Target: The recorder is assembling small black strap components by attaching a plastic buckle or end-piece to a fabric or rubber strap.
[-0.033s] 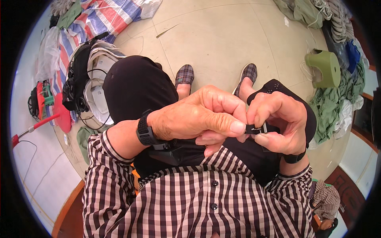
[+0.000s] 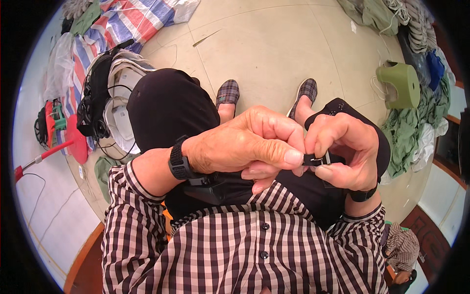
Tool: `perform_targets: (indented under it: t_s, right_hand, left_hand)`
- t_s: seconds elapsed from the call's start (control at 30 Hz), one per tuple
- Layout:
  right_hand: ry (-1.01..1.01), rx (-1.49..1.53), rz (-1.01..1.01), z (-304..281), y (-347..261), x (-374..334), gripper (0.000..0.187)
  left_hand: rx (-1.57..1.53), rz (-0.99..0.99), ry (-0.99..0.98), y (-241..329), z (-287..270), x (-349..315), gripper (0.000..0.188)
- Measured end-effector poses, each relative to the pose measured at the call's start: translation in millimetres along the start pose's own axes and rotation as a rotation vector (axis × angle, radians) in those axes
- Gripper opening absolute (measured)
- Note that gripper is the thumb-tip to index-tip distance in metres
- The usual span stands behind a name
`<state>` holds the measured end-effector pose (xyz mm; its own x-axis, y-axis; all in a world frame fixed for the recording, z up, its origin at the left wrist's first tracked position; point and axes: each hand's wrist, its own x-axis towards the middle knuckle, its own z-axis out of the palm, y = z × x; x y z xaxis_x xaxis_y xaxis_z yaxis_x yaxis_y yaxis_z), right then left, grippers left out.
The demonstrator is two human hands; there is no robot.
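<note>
Over my lap, my left hand (image 2: 259, 142) and my right hand (image 2: 350, 152) meet at a short black strap (image 2: 308, 159). My left thumb and fingers pinch one end of the strap. On its right part sits a small metal buckle (image 2: 325, 159) with a thin prong, which my right thumb and index finger grip from above and below. The rest of the strap is hidden inside my right hand. Each wrist wears a black band, and a black box-shaped device (image 2: 208, 191) hangs under the left one.
To the left stand a white bag-like container (image 2: 120, 120) with black cables and a red-handled tool (image 2: 54, 147). A striped tarp (image 2: 129, 24) lies beyond. At right, a green plastic stool (image 2: 399, 85) stands by heaped green cloth (image 2: 409, 142). Another person (image 2: 402, 247) is at lower right.
</note>
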<state>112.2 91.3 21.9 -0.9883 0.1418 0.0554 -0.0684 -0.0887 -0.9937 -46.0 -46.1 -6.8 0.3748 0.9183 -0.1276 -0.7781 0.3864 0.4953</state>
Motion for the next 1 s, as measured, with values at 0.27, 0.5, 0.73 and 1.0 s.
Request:
perform_targets:
  t_s: [0.27, 0.5, 0.73, 1.0]
  right_hand:
    - [0.068, 0.241, 0.050, 5, 0, 0, 0.018]
    - [0.104, -0.282, -0.030, 3, -4, 2, 0.020]
    - [0.177, -0.334, -0.041, 4, -7, 1, 0.020]
    - [0.208, -0.009, 0.199, 8, -10, -3, 0.019]
  left_hand:
    - [-0.050, 0.011, -0.037, 0, -1, 3, 0.023]
    - [-0.079, 0.037, -0.017, -5, -5, 3, 0.022]
    - [-0.061, 0.011, 0.026, 1, -3, 4, 0.023]
    - [-0.092, 0.016, -0.006, 0, -3, 0, 0.026]
